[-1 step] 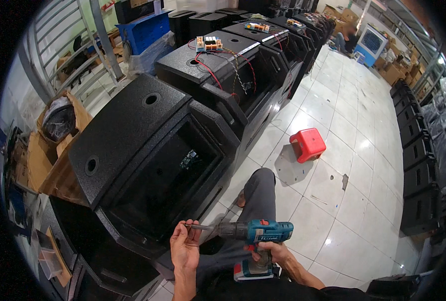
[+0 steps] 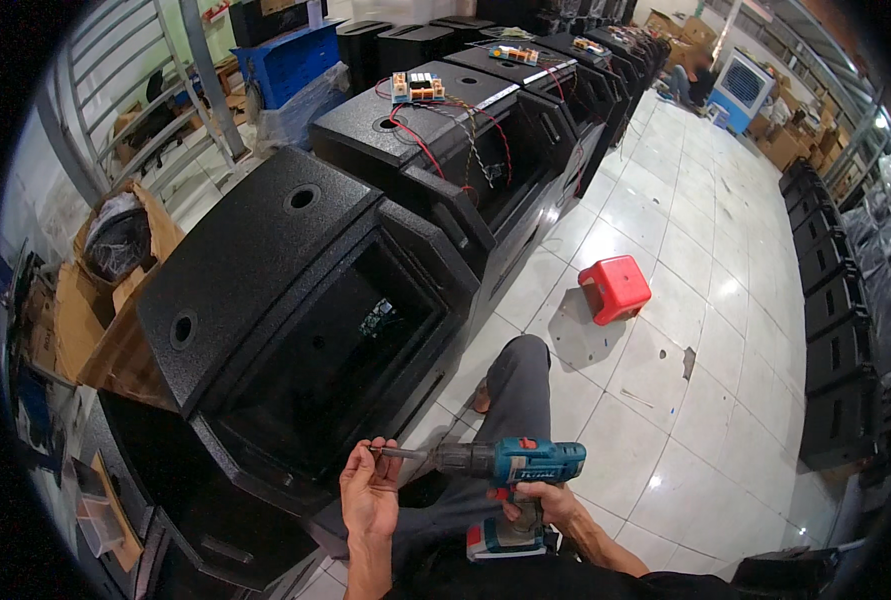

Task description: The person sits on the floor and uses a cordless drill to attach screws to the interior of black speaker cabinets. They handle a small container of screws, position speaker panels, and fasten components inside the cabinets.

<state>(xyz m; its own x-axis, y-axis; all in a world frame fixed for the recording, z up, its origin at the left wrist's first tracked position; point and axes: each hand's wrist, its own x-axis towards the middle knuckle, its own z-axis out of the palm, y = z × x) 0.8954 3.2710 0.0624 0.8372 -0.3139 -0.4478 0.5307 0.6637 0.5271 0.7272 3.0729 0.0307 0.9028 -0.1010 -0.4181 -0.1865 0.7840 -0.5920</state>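
My right hand [image 2: 553, 503] is wrapped round the grip of a teal and black cordless drill [image 2: 540, 460], which points left above my lap. Out of its chuck runs a long grey bit [image 2: 405, 454]. My left hand [image 2: 370, 495], palm up, pinches at the end of that bit; a thin dark piece between the fingertips is too small to name. Beyond my left hand lies a large black speaker cabinet [image 2: 255, 235] with two round holes in its upper panel. The front opening faces me, and a small shiny piece [image 2: 377, 317] shows inside it.
More black cabinets [image 2: 375, 130] stretch away in a row, topped by circuit boards [image 2: 418, 88] with loose wires. A red plastic stool [image 2: 620, 282] stands on the tiled floor. An opened cardboard box [image 2: 85, 320] sits left; black cabinets [image 2: 837, 325] line the right. Another person [image 2: 692, 80] sits far back.
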